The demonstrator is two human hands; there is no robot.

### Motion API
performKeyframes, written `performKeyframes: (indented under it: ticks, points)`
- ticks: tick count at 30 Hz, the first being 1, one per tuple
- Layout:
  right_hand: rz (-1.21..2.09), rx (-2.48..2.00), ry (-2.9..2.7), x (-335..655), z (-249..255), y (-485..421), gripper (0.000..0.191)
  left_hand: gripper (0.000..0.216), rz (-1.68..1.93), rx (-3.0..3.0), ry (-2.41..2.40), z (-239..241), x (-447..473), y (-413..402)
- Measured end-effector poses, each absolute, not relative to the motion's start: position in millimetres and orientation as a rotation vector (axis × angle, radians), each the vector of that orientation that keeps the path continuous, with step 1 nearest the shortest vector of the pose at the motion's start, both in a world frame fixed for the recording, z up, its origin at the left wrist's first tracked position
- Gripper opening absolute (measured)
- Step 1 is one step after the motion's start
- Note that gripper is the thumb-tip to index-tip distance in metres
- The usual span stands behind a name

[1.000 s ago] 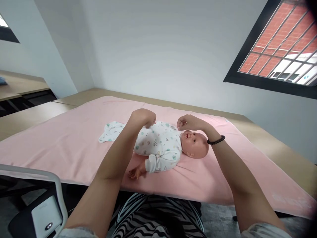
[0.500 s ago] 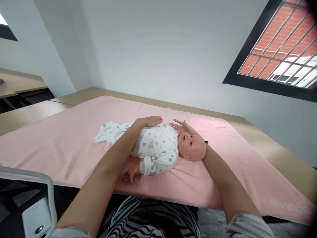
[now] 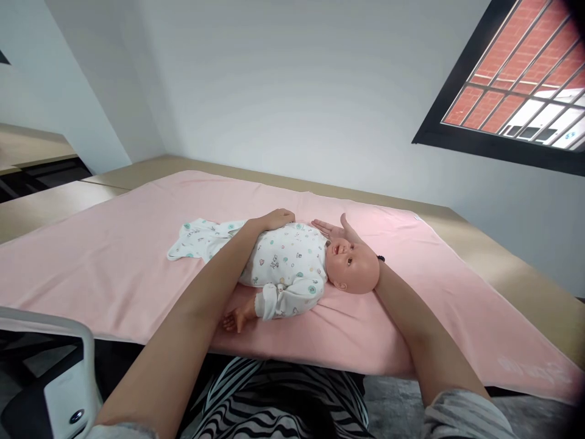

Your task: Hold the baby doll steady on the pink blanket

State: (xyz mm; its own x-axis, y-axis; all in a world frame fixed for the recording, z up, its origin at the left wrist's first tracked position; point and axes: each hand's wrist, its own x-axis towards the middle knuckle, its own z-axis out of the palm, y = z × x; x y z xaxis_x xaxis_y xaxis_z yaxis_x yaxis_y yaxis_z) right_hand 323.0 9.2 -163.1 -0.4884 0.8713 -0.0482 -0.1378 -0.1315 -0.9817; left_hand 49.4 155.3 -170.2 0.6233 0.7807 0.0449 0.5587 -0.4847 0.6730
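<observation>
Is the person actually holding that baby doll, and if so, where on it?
Not gripped. The left hand rests flat on the doll, over the far side of its chest. The right hand lies open behind its head, fingers extended.

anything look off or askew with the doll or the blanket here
Nothing looks damaged or spilled. The baby doll lies on its back on the pink blanket; only the romper's leg end lies flat and rumpled. Left hand rests on its torso, right hand behind its head.

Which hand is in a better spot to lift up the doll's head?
Probably the right hand. It lies open beside the doll's head, with its wrist tucked behind it. The left hand rests farther down, on the far side of the doll's body in the printed romper.
</observation>
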Motion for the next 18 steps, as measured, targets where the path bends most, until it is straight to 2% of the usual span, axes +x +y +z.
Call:
performKeyframes:
  ticks: [7,13,18]
  points:
    - [1.907,-1.001,-1.385,320.0,-148.9,-15.6,0.091,0.023,0.438,2.227,0.972,-172.6,51.8,157.9]
    - [1.903,-0.827,-1.275,314.8,-146.1,-17.0,0.088,0.020,0.436,2.215,0.962,-171.2,51.7,156.1]
    - [1.851,-0.916,-1.377,319.4,-154.0,-7.4,0.093,0.018,0.435,2.208,0.959,-169.0,51.6,154.1]
